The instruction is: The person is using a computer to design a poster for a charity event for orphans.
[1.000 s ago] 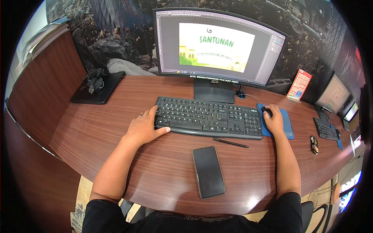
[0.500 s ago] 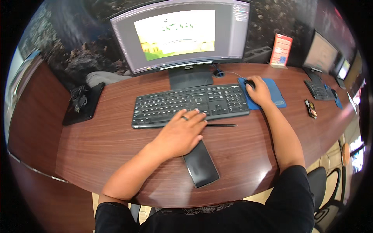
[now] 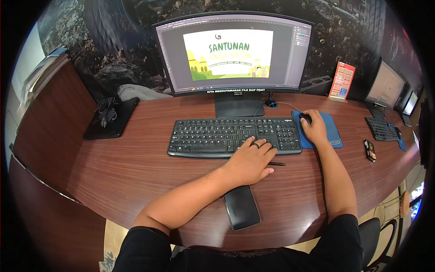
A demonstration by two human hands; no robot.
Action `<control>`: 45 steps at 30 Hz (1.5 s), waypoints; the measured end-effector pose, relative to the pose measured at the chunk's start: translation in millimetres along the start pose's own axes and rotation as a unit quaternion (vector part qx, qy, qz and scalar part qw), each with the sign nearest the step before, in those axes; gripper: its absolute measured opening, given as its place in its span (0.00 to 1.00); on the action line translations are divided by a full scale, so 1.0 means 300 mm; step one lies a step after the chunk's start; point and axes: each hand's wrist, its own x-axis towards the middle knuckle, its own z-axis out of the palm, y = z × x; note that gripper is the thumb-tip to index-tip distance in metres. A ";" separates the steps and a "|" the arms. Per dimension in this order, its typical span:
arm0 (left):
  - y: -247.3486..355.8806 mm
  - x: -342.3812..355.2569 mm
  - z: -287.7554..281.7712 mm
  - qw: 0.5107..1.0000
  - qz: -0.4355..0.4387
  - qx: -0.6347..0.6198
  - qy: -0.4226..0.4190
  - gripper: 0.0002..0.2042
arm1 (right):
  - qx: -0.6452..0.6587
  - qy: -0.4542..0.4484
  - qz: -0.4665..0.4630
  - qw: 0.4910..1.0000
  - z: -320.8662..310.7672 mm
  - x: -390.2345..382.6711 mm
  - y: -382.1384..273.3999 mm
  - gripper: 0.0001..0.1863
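My left hand (image 3: 251, 161) rests with its fingers apart across the lower right part of the black keyboard (image 3: 204, 136), its thumb beside a black stylus (image 3: 280, 164) on the desk. My left wrist is above a dark phone (image 3: 241, 207) lying near the desk's front edge. My right hand (image 3: 316, 128) is closed over a black mouse (image 3: 304, 117) on a blue pad (image 3: 334, 131). The curved monitor (image 3: 174, 52) shows a design with green lettering and a yellow-green landscape in an editing program.
The wooden desk (image 3: 113, 181) has a left partition (image 3: 45, 118) topped with papers, a black laptop (image 3: 111, 128) with coiled cables, an orange card stand (image 3: 342, 80), a small dark pack (image 3: 369, 150), and a second monitor (image 3: 385, 84) with keyboard (image 3: 380, 129). A black chair (image 3: 371, 235) stands at lower right.
My left hand has moved right from the keyboard's left end to its lower right part. My right hand stays on the mouse. The screen's design now shows more lettering and figures.
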 end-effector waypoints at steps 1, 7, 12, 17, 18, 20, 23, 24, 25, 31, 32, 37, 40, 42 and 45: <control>-0.001 -0.001 -0.001 1.000 0.000 0.000 -0.002 0.27 | 0.001 0.002 -0.004 1.000 0.000 0.002 0.000 0.15; -0.011 0.009 -0.009 1.000 -0.009 -0.013 -0.024 0.29 | 0.012 0.000 -0.015 1.000 0.005 0.009 -0.004 0.14; -0.041 -0.048 -0.094 0.997 -0.011 0.015 0.071 0.35 | 0.012 -0.002 -0.032 0.999 0.009 0.005 0.009 0.14; -0.185 -0.277 -0.266 0.985 -0.133 0.072 0.080 0.36 | -0.001 0.016 -0.020 1.000 0.004 -0.004 0.012 0.14; -0.232 -0.344 -0.271 0.979 -0.160 0.091 0.086 0.35 | 0.000 0.018 -0.019 1.000 -0.003 -0.003 0.015 0.14; -0.305 -0.487 -0.272 0.958 -0.225 0.147 0.099 0.35 | -0.026 0.016 0.007 1.000 -0.007 -0.004 0.016 0.15; -0.401 -0.668 -0.267 0.926 -0.347 0.120 0.086 0.37 | -0.030 0.020 -0.001 0.999 0.005 0.005 0.003 0.15; -0.409 -0.683 -0.281 0.912 -0.392 0.098 0.073 0.38 | -0.035 0.022 0.004 0.999 0.002 0.002 -0.009 0.15; -0.410 -0.686 -0.290 0.895 -0.436 0.075 0.060 0.39 | -0.035 0.015 0.010 0.999 0.003 -0.001 -0.027 0.15; -0.389 -0.617 -0.258 0.909 -0.414 -0.034 0.031 0.40 | -0.031 0.010 -0.012 0.999 -0.003 -0.005 0.020 0.14; -0.398 -0.614 -0.244 0.911 -0.408 -0.048 0.028 0.40 | -0.033 0.020 -0.011 0.999 -0.005 -0.008 0.017 0.13; -0.397 -0.625 -0.223 0.924 -0.379 -0.053 0.019 0.41 | -0.035 0.021 -0.021 0.999 0.010 -0.005 -0.003 0.14; -0.397 -0.618 -0.218 0.927 -0.370 -0.057 0.014 0.41 | -0.035 0.012 -0.008 0.999 0.004 -0.003 0.012 0.14; -0.399 -0.618 -0.216 0.925 -0.375 -0.068 0.009 0.41 | -0.038 0.003 -0.002 0.999 0.006 -0.001 0.002 0.13; -0.403 -0.620 -0.209 0.924 -0.378 -0.060 0.000 0.41 | -0.017 0.040 0.003 0.999 0.009 -0.005 -0.016 0.13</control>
